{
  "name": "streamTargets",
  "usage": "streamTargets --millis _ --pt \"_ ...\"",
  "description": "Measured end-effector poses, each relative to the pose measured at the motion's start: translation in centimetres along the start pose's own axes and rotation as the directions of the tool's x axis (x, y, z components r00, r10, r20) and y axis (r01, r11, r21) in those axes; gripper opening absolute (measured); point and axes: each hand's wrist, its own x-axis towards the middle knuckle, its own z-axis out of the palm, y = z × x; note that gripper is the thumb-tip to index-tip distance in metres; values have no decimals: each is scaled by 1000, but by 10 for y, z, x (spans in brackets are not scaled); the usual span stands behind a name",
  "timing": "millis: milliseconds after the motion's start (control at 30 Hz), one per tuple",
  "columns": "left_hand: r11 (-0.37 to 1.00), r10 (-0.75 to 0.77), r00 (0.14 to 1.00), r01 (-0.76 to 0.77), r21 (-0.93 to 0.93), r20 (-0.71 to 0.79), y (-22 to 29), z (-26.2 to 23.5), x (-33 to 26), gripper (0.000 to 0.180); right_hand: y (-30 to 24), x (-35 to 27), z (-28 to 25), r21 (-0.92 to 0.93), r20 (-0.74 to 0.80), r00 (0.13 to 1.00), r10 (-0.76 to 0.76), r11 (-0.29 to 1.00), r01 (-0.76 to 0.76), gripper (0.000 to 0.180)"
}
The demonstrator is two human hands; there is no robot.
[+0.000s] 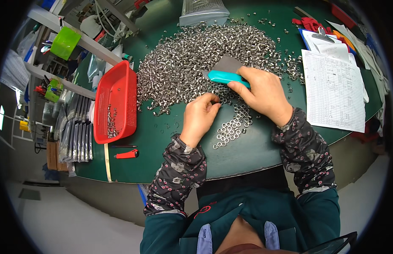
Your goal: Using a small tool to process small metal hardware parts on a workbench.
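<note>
A large heap of small shiny metal rings (175, 59) spreads over the green table. My right hand (267, 89) is closed round a scraper (224, 77) with a teal handle and a flat grey blade. The blade lies over the near side of the heap. At the heap's near edge, my left hand (198, 119) has its fingers curled and the thumb against the index finger; whatever they pinch is too small to make out. Between my hands, a loose patch of rings (231, 129) lies in a single layer, most with their holes facing up.
To the left stands a red plastic basket (131, 95) with some metal pieces inside. A red utility knife (127, 154) lies nearer me. On the right are printed sheets (331, 95) and a clipboard (323, 37). A clear plastic bag (204, 17) sits behind the heap.
</note>
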Motion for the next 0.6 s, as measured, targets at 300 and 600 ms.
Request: streamTargets --millis 300,600 --pt "972 196 979 -188 141 -47 -9 9 4 9 -3 0 0 -12 43 999 12 1000 -12 28" --pt "10 -102 950 297 -955 294 -24 -28 3 6 -6 -4 3 -18 59 998 -22 1000 24 30"
